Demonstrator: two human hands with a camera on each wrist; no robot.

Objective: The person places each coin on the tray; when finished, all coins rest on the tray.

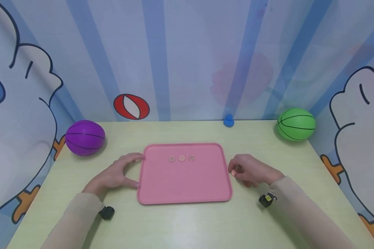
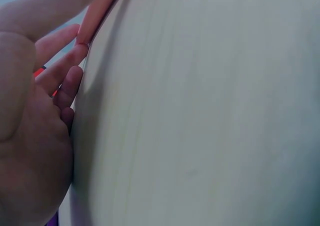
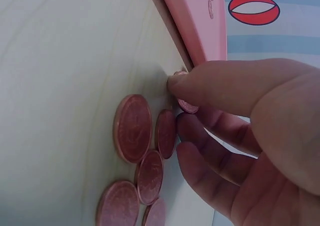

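A pink rectangular tray (image 1: pixel 184 185) lies on the table, with three coins (image 1: pixel 182 158) in a row near its far side. My left hand (image 1: pixel 115 173) touches the tray's left rim, thumb and fingers spread apart. Just off the tray's right edge, my right hand (image 1: pixel 250 169) pinches a copper coin (image 3: pixel 188 106) between thumb and fingers. Several more copper coins (image 3: pixel 133 129) lie on the table beneath that hand in the right wrist view. In the head view the right hand hides most of these loose coins.
A purple ball (image 1: pixel 85 137) sits at the table's back left and a green ball (image 1: pixel 296 124) at its back right. Near the back edge stands a small blue object (image 1: pixel 229 121). Behind the pale wooden table (image 1: pixel 187 224) hangs a printed blue-striped backdrop (image 1: pixel 187 69).
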